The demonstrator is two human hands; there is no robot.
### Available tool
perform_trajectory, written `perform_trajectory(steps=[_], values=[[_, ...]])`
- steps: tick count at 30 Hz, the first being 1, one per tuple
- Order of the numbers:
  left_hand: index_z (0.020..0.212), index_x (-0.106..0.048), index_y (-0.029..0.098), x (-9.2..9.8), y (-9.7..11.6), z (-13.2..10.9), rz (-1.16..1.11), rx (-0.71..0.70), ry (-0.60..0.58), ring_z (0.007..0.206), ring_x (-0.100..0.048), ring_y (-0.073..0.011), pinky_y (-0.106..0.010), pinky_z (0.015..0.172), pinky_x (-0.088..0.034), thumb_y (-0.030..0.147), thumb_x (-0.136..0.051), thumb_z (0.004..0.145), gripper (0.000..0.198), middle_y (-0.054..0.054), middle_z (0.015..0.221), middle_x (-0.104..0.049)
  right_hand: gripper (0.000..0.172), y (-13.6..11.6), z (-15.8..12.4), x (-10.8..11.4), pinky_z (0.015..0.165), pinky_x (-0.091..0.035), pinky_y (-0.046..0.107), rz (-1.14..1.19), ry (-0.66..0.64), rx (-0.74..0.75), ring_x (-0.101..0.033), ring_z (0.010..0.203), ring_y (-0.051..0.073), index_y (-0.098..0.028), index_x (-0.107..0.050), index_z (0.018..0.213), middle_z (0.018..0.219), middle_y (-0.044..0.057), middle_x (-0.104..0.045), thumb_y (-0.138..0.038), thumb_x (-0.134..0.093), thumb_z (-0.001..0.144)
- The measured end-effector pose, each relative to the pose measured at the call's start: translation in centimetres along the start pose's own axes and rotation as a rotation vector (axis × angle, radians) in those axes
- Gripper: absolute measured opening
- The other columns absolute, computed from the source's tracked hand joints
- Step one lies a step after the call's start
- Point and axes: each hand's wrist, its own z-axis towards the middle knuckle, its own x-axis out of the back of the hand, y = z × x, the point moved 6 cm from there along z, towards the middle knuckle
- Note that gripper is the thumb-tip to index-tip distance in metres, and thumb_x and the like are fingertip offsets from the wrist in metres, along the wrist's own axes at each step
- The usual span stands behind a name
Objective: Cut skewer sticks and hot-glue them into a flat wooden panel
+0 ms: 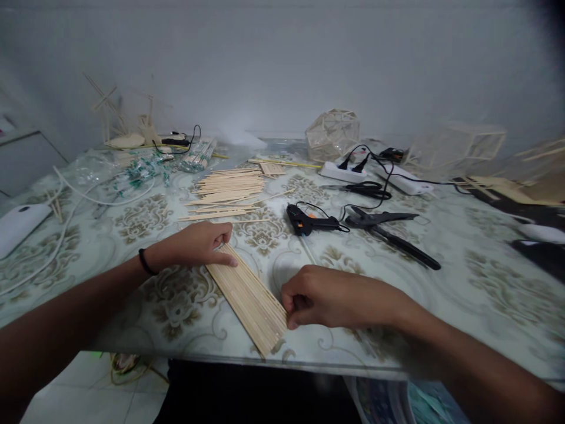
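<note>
A flat panel of thin wooden sticks [251, 297], laid side by side, rests at a slant near the table's front edge. My left hand [200, 244] grips its far end, thumb on top and fingers curled around the edge. At the near right edge, my right hand [304, 297] is closed in a pinch against the outermost stick. Beyond the panel lies a pile of loose wooden sticks [232, 185], with a few more scattered in front of it. A black glue gun [311, 221] lies on its side past my right hand.
Black-handled pliers [388, 229], scissors [364, 189] and a white power strip [344, 172] with plugged cables lie to the right. Along the back stand a stick-built polyhedron [333, 135] and other stick frames. Plastic-wrapped sticks [198, 154] and a white cable [101, 199] are on the left.
</note>
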Motion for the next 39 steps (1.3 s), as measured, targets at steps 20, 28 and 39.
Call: perform_trajectory(steps=[20,28,39], values=[[0.085,-0.053,0.022,-0.05,-0.10,0.08,-0.021,-0.020,0.006,0.064,-0.048,-0.0142,-0.027,0.060,-0.027,0.065,-0.075,0.077,0.049,0.005,0.075,-0.055,0.010,0.06,-0.09,-0.04,0.057,-0.036,0.021,-0.003,-0.001,-0.001,-0.055,0.060,0.009,-0.018,-0.077,0.087,0.070,-0.003,-0.068,-0.027,-0.081,0.086],[0.084,-0.052,0.022,-0.09,-0.16,0.11,-0.025,-0.013,0.005,0.064,-0.048,-0.0138,-0.026,0.060,-0.027,0.063,-0.076,0.076,0.049,0.005,0.074,-0.054,0.010,0.03,-0.11,0.01,0.056,-0.035,0.020,-0.010,-0.001,-0.014,-0.055,0.060,0.009,-0.018,-0.077,0.087,0.070,-0.003,-0.068,-0.026,-0.082,0.085],[0.082,-0.051,0.021,0.07,0.06,0.08,-0.030,-0.030,0.017,0.063,-0.047,-0.0130,-0.026,0.059,-0.027,0.064,-0.074,0.076,0.049,0.005,0.072,-0.053,0.011,0.12,-0.09,-0.01,0.057,-0.036,0.021,0.003,-0.002,-0.004,-0.054,0.059,0.010,-0.018,-0.077,0.087,0.070,-0.003,-0.067,-0.029,-0.080,0.085]])
